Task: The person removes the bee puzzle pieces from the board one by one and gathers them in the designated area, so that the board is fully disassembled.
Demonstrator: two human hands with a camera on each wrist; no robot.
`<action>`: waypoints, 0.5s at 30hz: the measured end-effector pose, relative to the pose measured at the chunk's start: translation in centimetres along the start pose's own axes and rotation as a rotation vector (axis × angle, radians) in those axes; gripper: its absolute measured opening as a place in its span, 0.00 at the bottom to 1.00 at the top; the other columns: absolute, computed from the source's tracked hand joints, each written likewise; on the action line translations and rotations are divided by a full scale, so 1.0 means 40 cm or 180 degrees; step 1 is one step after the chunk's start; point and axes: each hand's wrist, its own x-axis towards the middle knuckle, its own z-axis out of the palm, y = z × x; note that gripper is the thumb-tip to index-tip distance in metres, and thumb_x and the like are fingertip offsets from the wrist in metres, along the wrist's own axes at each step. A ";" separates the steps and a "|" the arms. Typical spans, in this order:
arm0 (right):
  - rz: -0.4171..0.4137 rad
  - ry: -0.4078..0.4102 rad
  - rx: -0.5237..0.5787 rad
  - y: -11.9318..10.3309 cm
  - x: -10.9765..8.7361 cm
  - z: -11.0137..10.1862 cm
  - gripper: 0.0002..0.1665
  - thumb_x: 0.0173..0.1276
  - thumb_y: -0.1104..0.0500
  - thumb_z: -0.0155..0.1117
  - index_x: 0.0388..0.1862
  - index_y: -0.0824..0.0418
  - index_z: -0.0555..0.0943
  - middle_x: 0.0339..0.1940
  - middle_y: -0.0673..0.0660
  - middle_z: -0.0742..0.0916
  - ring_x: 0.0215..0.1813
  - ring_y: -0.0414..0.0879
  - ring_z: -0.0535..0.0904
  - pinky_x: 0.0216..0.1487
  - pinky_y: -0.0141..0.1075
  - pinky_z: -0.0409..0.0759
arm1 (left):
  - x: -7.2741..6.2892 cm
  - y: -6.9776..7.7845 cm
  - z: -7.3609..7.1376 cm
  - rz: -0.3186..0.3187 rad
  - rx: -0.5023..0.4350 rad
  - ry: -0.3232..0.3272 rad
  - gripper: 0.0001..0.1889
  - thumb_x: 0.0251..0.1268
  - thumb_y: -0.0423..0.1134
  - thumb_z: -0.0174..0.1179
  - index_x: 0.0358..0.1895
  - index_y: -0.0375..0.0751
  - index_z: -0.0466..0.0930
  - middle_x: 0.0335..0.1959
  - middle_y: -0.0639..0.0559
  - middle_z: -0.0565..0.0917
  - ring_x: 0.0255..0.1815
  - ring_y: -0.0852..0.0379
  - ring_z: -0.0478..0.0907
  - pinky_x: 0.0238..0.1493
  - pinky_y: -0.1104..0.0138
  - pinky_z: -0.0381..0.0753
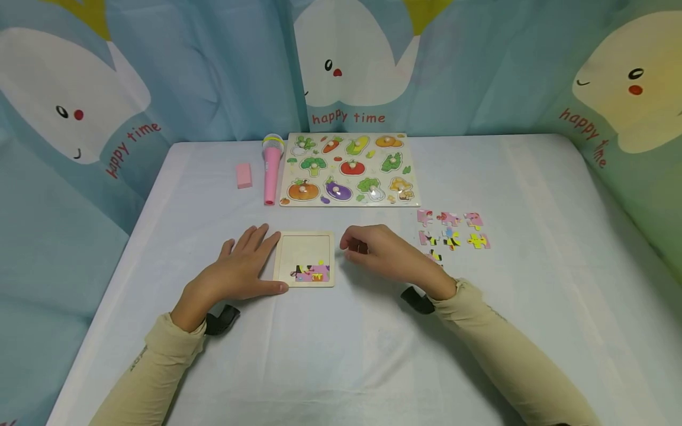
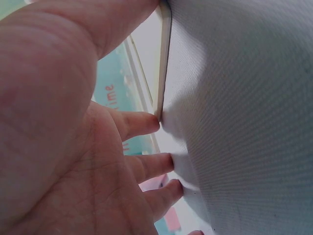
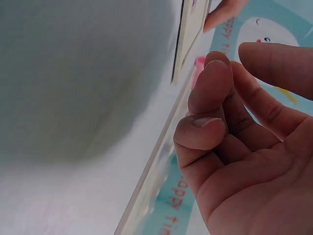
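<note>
A small square wooden puzzle tray (image 1: 304,251) lies in front of the person, with joined pink jigsaw pieces (image 1: 314,273) along its bottom right. At its left side the left hand (image 1: 238,271) lies with fingers spread; thumb tip and index fingertip touch the tray's edge. In the left wrist view, the fingertips (image 2: 152,122) meet the tray's rim (image 2: 163,63). Just right of the tray hovers the right hand (image 1: 385,253), fingers loosely curled. Nothing shows between its thumb and fingers (image 3: 210,88) in the right wrist view. Loose jigsaw pieces (image 1: 449,219) lie beyond that hand, one partly hidden by the wrist.
Behind the tray lies a vegetable peg puzzle board (image 1: 325,176), with a pink toy microphone (image 1: 271,171) to its left. Further left is a pink block (image 1: 244,176). A white cloth covers the table (image 1: 341,355); a printed blue curtain (image 1: 213,65) hangs behind.
</note>
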 end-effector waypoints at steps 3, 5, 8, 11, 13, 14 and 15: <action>-0.0047 -0.0061 -0.0010 -0.015 0.015 0.012 0.05 0.74 0.69 0.67 0.46 0.66 0.85 0.31 0.49 0.83 0.36 0.43 0.76 0.40 0.37 0.78 | 0.003 -0.004 0.002 -0.0011 0.0010 -0.0003 0.58 0.65 0.63 0.73 0.87 0.34 0.51 0.87 0.30 0.47 0.86 0.28 0.40 0.76 0.26 0.42; -0.0092 -0.0097 -0.0014 -0.024 0.025 0.021 0.05 0.74 0.69 0.67 0.46 0.66 0.85 0.30 0.49 0.83 0.35 0.43 0.76 0.40 0.36 0.78 | 0.003 -0.006 0.004 -0.0011 0.0024 0.0014 0.58 0.65 0.63 0.73 0.86 0.34 0.51 0.87 0.30 0.47 0.86 0.28 0.40 0.76 0.26 0.42; -0.0162 -0.0173 -0.0003 -0.033 0.039 0.033 0.05 0.74 0.69 0.67 0.47 0.67 0.85 0.30 0.48 0.83 0.34 0.41 0.76 0.39 0.35 0.78 | 0.003 -0.008 0.007 -0.0013 0.0033 0.0036 0.58 0.65 0.62 0.73 0.87 0.34 0.52 0.87 0.31 0.48 0.86 0.29 0.40 0.76 0.27 0.43; -0.0212 -0.0256 0.0010 -0.041 0.051 0.044 0.06 0.74 0.69 0.66 0.47 0.66 0.85 0.30 0.48 0.83 0.34 0.40 0.76 0.38 0.34 0.78 | 0.003 -0.010 0.009 0.0001 0.0035 0.0048 0.58 0.65 0.61 0.73 0.86 0.34 0.52 0.87 0.31 0.48 0.86 0.29 0.41 0.76 0.27 0.43; -0.0218 -0.0310 0.0023 -0.045 0.058 0.051 0.07 0.74 0.69 0.66 0.48 0.66 0.85 0.30 0.48 0.83 0.34 0.40 0.76 0.37 0.34 0.78 | 0.003 -0.010 0.009 0.0003 0.0025 0.0040 0.58 0.65 0.62 0.73 0.86 0.34 0.51 0.87 0.31 0.47 0.86 0.29 0.41 0.76 0.27 0.43; -0.0223 -0.0335 0.0025 -0.045 0.062 0.055 0.07 0.74 0.69 0.66 0.49 0.66 0.85 0.30 0.48 0.84 0.34 0.40 0.76 0.37 0.34 0.78 | 0.004 -0.010 0.009 0.0000 0.0023 0.0031 0.58 0.66 0.62 0.73 0.87 0.34 0.51 0.87 0.31 0.47 0.86 0.29 0.40 0.76 0.27 0.43; -0.0217 -0.0358 0.0026 -0.048 0.064 0.057 0.07 0.74 0.69 0.67 0.49 0.66 0.85 0.31 0.48 0.84 0.33 0.40 0.76 0.37 0.33 0.78 | 0.004 -0.010 0.009 -0.0003 0.0025 0.0023 0.58 0.66 0.62 0.73 0.87 0.34 0.51 0.87 0.31 0.47 0.86 0.29 0.40 0.76 0.27 0.43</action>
